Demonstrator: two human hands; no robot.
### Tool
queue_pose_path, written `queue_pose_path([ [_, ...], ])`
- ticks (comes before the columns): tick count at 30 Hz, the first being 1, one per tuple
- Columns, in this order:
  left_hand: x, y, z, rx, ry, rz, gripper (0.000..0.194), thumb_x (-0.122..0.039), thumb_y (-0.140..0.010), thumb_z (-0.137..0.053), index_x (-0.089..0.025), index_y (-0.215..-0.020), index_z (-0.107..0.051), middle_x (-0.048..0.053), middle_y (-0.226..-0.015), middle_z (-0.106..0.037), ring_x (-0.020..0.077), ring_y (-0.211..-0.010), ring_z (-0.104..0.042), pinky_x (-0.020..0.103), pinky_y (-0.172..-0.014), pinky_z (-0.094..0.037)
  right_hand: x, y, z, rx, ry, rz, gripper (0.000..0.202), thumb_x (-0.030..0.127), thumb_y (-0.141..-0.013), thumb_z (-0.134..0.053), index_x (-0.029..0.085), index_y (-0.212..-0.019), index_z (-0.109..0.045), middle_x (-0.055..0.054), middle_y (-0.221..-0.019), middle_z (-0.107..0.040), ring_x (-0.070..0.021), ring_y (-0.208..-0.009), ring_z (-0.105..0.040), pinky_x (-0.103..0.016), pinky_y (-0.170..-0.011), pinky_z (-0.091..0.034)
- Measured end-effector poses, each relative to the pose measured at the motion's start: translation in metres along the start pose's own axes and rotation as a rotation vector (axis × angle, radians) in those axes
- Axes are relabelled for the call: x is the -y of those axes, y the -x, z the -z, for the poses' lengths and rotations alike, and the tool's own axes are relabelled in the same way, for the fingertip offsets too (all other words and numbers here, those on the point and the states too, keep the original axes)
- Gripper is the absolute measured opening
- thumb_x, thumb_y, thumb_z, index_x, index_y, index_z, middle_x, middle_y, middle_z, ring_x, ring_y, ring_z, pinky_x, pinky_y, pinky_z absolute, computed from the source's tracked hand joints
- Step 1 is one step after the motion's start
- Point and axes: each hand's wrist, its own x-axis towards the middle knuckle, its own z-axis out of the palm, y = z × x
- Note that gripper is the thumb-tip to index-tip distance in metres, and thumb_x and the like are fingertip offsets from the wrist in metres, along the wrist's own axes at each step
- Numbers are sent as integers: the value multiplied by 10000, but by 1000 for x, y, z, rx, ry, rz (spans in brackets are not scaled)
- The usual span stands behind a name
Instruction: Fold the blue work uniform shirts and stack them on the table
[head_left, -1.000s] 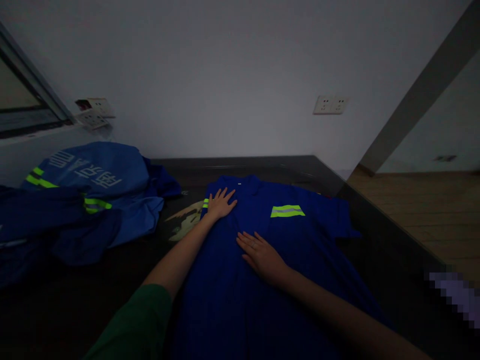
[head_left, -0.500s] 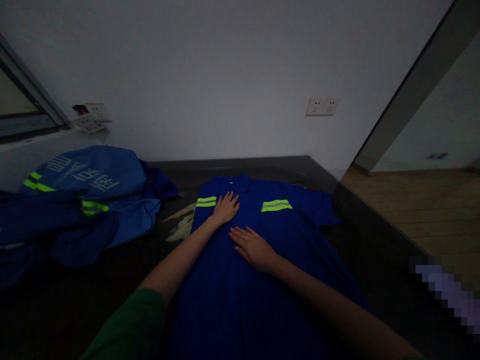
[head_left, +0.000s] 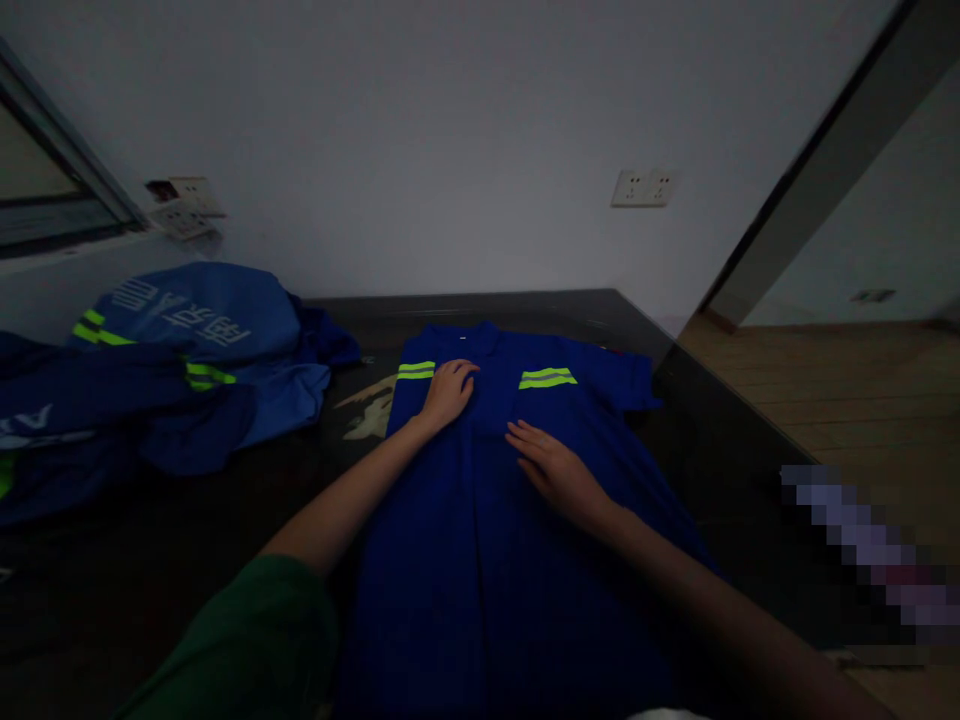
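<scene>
Garment [head_left: 500, 540], flat blue cloth, oblong stripes [head_left: 547, 379]

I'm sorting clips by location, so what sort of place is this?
Probably a plain indoor room, home or workplace unclear: a blue garment lies spread on a dark table, clothes are heaped beside it, and wall sockets sit behind.

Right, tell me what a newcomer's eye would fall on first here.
Probably the bright yellow-green stripes across the chest of the blue shirt, spread out mid-view. Next, the left hand on the shirt beside one stripe, and the right hand over its front, below the other. Then the heap of blue clothes at the left.
</scene>
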Motion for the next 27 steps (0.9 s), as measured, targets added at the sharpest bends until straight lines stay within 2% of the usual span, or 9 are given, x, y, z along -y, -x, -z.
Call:
queue_pose_path([
  [3, -10, 31, 3, 120, 35, -68, 396, -346, -969, -353, -234, -1302, -537, 57, -1391, -504, 205, -1336, -394, 393, -1125, -299, 4, 36, 13, -29, -74, -96, 398, 178, -928, -423, 200, -1296, -575, -83, -1372, -537, -214, -1320, -444, -470, -1091, -397],
  [7, -25, 56, -9, 284, 4, -57, 493, -437, -977, -317, -289, -1444, -371, 44, -1543, -308, 253, -1442, -203, 490, -1154, -194, 24, 73, 14, 8, -98, -147, 387, 202, -926, -439, 204, -1284, -588, -83, -1376, -533, -221, -1299, -471, -469, -1088, -400],
  [11, -32, 58, -17, 267, -47, -44, 500, -441, -984, -278, -324, -1468, -321, 10, -1575, -225, 227, -1459, -144, 470, -1172, -130, 42, 98, 5, -12, -73, -155, 398, 215, -924, -449, 235, -1302, -571, -80, -1383, -526, -232, -1306, -462, -506, -1096, -373],
  [15, -30, 58, -17, 274, -57, -39, 507, -442, -983, -273, -332, -1478, -294, 5, -1578, -217, 228, -1460, -136, 473, -1171, -128, 48, 131, 9, -148, -101, -256, 359, 261, -930, -437, 234, -1242, -613, -77, -1348, -561, -232, -1292, -480, -502, -1092, -377],
  [18, -30, 57, -15, 270, -33, -14, 527, -446, -977, -303, -320, -1487, -270, 34, -1575, -227, 253, -1451, -169, 493, -1159, -158, 49, 170, 28, -311, -116, -444, 323, 365, -907, -470, 226, -1115, -675, -86, -1226, -644, -235, -1169, -584, -428, -1014, -466],
  [20, -37, 51, -13, 227, -6, 35, 566, -465, -960, -347, -294, -1492, -256, 79, -1568, -233, 302, -1439, -193, 551, -1133, -190, 48, 204, 46, -388, -101, -633, 330, 454, -868, -506, 226, -1006, -701, -88, -1072, -701, -236, -1000, -659, -369, -889, -532],
  [23, -67, 28, -11, 106, 17, -15, 541, -427, -945, -403, -266, -1455, -325, 106, -1522, -315, 328, -1410, -243, 601, -1112, -197, 44, 259, 68, -400, -75, -959, 382, 577, -797, -536, 233, -806, -700, -67, -811, -716, -223, -735, -682, -299, -657, -555],
  [25, -102, 7, -14, 90, 27, -153, 476, -368, -943, -414, -249, -1404, -399, 97, -1451, -415, 293, -1370, -320, 545, -1128, -216, 38, 288, 73, -359, -83, -1122, 425, 639, -747, -540, 242, -712, -686, -60, -703, -701, -220, -636, -670, -286, -569, -541],
  [27, -144, -16, -23, 131, 35, -267, 446, -346, -936, -430, -224, -1364, -447, 94, -1375, -491, 265, -1304, -410, 462, -1116, -283, 32, 308, 69, -320, -150, -1208, 440, 664, -706, -549, 253, -739, -700, -62, -697, -710, -229, -624, -677, -289, -559, -548],
])
